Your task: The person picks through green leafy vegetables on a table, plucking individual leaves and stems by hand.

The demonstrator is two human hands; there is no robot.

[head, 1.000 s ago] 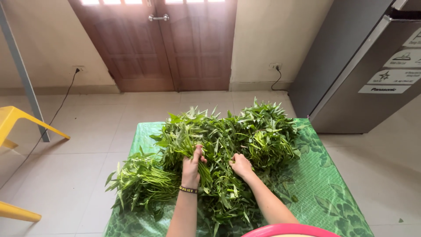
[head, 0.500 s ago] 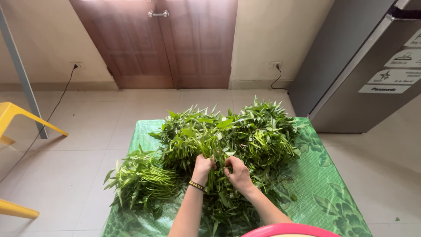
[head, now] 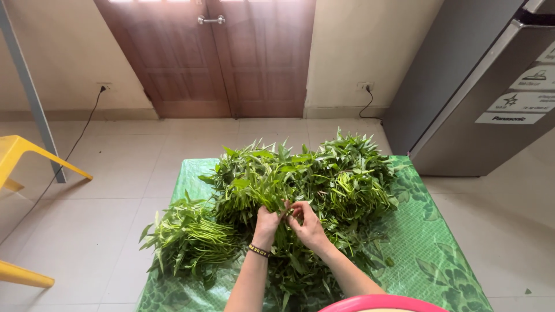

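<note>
Both hands are seen meeting over the middle of a large heap of leafy green stalks [head: 300, 179]. The left hand [head: 266, 222] and the right hand [head: 306, 222] are held close together, almost touching, and each grip is closed on the same few stems of the greens just between them. A second ago the hands were set apart on the heap, the left one raised with a stalk in it; they have since been drawn together, so it can be judged that a single stem is now being picked over or snapped rather than the pile merely being sorted through.

A dark beaded bracelet [head: 259, 250] is worn on the left wrist. To the left of the left grip a smaller bundle of stalks [head: 191, 237] is laid apart from the main heap. Everything is carried by a green patterned cloth [head: 439, 254] spread on the tiled floor [head: 115, 167]. Just below the right forearm the rim of a pink basin [head: 381, 301] is partly shown. A yellow chair [head: 23, 156] stands well apart to the left, and a grey fridge [head: 480, 86] to the right.
</note>
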